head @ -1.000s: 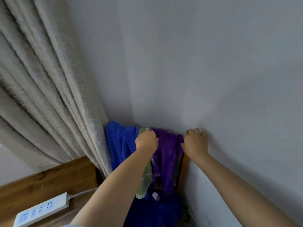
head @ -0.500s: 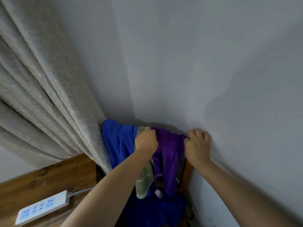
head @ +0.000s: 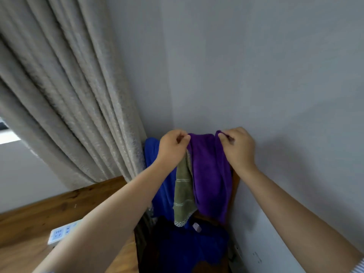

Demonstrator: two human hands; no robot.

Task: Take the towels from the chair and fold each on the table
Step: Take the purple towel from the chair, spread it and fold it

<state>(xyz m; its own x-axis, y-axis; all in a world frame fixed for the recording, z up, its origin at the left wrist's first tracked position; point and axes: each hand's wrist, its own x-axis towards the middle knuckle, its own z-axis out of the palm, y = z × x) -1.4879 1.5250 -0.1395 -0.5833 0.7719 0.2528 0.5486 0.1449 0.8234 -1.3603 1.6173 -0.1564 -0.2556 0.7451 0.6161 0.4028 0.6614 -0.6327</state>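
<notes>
The purple towel (head: 211,174) hangs in the corner of the room, its top edge held up between both hands and its body falling in long folds toward the chair below. The left hand (head: 173,147) pinches the towel's left upper corner between thumb and curled fingers; the right hand (head: 239,147) pinches the right upper corner the same way, knuckles close to the grey wall (head: 275,75). The two hands are at the same height, apart by the width of the towel's gathered top.

Just beside the purple towel, on its left and partly under the left hand, hangs a narrow olive-green towel (head: 184,194) with pale stripes and a lace hem. Left of that, a blue towel (head: 161,184) drapes down, its far edge touching the beige curtain (head: 69,85). More blue cloth (head: 189,245) lies bunched lower down on the seat. A strip of the wooden chair (head: 235,186) frame shows between the purple towel and the wall.

To the left is a wooden worktop (head: 39,217) carrying a white power strip (head: 63,232), partly hidden by the left forearm
</notes>
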